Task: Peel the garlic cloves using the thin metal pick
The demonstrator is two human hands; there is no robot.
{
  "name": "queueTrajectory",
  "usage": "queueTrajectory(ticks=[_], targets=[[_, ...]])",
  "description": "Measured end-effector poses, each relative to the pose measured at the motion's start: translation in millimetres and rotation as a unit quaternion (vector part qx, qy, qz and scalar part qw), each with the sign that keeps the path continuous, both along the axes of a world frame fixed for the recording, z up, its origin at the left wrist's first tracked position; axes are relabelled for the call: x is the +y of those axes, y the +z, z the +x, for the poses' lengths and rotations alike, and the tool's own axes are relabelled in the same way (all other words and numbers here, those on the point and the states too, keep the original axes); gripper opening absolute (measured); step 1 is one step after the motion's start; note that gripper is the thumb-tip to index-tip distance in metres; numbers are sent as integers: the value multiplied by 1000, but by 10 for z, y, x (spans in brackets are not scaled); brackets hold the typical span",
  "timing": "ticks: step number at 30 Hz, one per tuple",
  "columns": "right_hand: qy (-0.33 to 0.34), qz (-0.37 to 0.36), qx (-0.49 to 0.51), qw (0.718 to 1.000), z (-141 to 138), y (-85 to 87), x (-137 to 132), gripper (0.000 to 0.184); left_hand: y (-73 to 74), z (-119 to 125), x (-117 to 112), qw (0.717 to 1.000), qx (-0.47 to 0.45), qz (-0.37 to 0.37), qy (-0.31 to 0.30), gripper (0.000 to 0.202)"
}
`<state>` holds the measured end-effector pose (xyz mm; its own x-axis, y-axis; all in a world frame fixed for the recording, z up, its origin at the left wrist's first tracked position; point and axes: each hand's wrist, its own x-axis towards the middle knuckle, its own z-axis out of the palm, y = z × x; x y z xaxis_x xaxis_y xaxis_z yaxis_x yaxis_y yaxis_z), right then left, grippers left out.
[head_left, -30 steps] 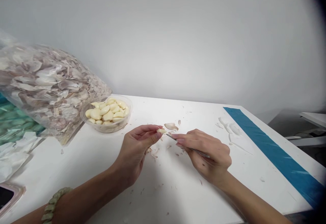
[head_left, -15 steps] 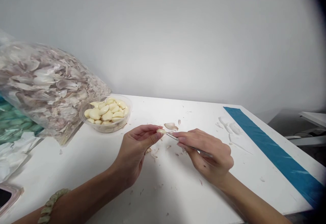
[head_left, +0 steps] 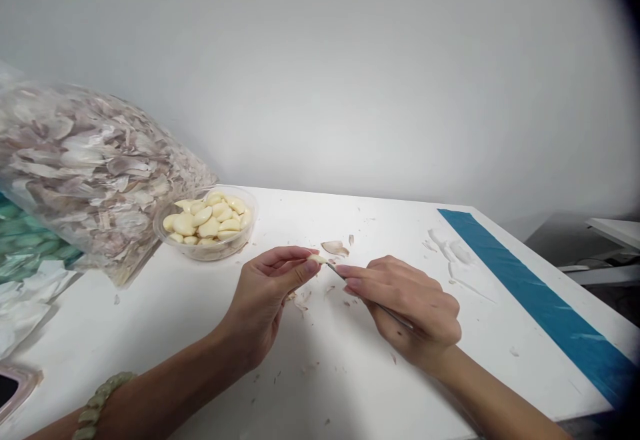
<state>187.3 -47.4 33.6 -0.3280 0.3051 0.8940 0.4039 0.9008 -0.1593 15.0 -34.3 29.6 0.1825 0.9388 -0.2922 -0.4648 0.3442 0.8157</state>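
we pinch a small pale-cream garlic clove (head_left: 318, 259) at the fingertips of our left hand (head_left: 265, 293); our right hand (head_left: 413, 310) grips a slim silver metal tool (head_left: 336, 271), just turned slightly, tip beside those fingertips, seemingly keeping work at the clove's end.

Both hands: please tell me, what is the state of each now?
Left hand: closed, pinching a pale garlic clove.
Right hand: closed, holding a thin metal tool.

Over on the right a blue strip (head_left: 530, 293) runs along the tabletop (head_left: 150, 320), and far left a pink-rimmed phone (head_left: 10, 390) lies near some crumpled white paper (head_left: 30, 303)!
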Motion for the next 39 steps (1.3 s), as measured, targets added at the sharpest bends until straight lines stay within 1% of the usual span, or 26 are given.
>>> queueTrajectory(ticks=[8,15,23,30,39], targets=[[-7,14,-9,1000,-9,24,-13,34,-15,18,2,1000,-7,2,5,20],[-6,19,-6,1000,-6,16,-10,32,-10,14,14,1000,2,1,8,21],[1,16,-5,1000,-1,8,-10,32,-13,3,-3,1000,0,1,10,21],[5,-1,-5,1000,14,-19,-14,33,-5,10,5,1000,-2,1,16,21],[7,8,-10,1000,5,7,-21,32,3,12,13,1000,-10,-4,15,20]])
